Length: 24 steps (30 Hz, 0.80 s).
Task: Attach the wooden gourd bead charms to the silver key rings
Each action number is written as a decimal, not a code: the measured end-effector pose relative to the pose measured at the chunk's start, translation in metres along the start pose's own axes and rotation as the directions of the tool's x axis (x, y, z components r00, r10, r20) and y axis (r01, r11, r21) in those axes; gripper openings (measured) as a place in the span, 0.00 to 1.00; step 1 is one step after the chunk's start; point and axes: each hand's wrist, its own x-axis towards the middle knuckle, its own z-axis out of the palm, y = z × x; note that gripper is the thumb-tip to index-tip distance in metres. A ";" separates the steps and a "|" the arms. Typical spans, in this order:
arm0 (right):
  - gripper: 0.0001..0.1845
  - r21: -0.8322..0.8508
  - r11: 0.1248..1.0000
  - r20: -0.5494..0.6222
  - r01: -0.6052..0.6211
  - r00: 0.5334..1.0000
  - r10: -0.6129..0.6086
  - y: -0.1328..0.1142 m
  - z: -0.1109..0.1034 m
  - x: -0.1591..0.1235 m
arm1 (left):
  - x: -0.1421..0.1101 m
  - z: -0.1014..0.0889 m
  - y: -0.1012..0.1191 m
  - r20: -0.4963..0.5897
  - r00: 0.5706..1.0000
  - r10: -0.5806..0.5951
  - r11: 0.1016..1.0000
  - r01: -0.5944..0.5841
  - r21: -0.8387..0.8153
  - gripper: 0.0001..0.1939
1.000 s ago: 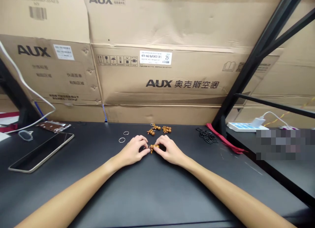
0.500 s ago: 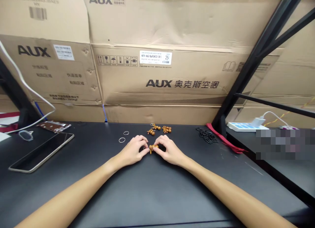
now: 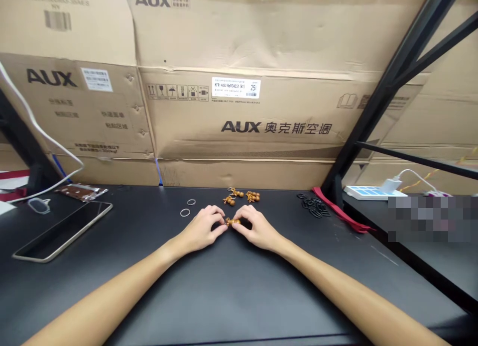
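Observation:
Between my two hands is a small brown gourd-shaped charm with an orange-yellow cord, held just over the black tabletop. My right hand pinches the gourd end between thumb and fingers. My left hand is closed at the cord end, its thumb and fingertips on the cord; whether a ring is in that pinch is hidden. Behind the hands lie more gourd charms with cords, another one a little to the right. Two metal split rings, one farther back and one nearer, rest left of my left hand.
A phone lies at the left, near a brown packet and a white cable. To the right are black oval links, a red strap and a black rack post. Cardboard boxes stand behind.
The charm has shifted slightly between my fingers; its cord, which hung down below, is now drawn up toward my left fingertips. Both hands stay in nearly the same place.

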 end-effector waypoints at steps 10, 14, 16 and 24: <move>0.06 -0.083 0.988 -0.073 -0.129 0.990 0.123 0.013 0.003 0.001 | 0.001 -0.004 0.002 0.033 0.999 0.019 1.000 -0.019 0.009 0.09; 0.06 -0.043 0.995 -0.047 -0.087 0.995 0.085 0.008 0.002 0.001 | 0.000 -0.003 0.004 0.041 0.999 -0.004 1.000 0.004 0.002 0.07; 0.06 -0.021 0.998 -0.016 -0.054 0.998 0.053 0.003 0.000 0.001 | -0.001 -0.002 0.003 0.036 0.999 -0.015 1.000 0.015 0.000 0.07; 0.06 -0.059 0.994 -0.037 -0.096 0.995 0.094 0.007 0.002 0.001 | 0.001 -0.001 0.000 0.025 1.000 0.016 1.000 -0.017 0.019 0.09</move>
